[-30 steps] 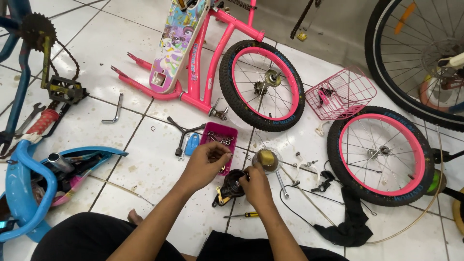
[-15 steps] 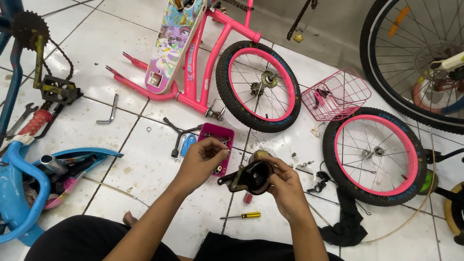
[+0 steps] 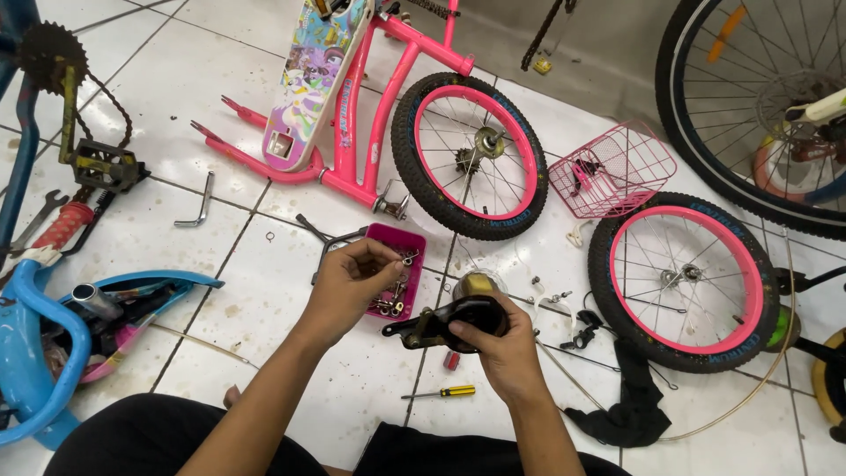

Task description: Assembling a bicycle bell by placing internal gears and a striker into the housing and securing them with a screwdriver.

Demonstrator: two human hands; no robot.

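The floor [image 3: 220, 79] of white glazed tiles is shining, smudged with grease at centre. The pink bicycle frame [image 3: 388, 97] at upper centre is gleaming with glossy paint, and the two tyres [image 3: 529, 189] are showing matt, knobbly rubber. The right hand [image 3: 502, 348] is gripping a dark, greasy metal part [image 3: 458, 319] (dull rather than polished). The pink tray [image 3: 397, 269] at centre is looking like smooth plastic, and the black rag [image 3: 630, 405] at lower right like soft cloth.

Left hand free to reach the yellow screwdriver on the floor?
Probably yes: the left hand pinches only a small part over the pink tray, and bare tile lies between it and the yellow screwdriver.
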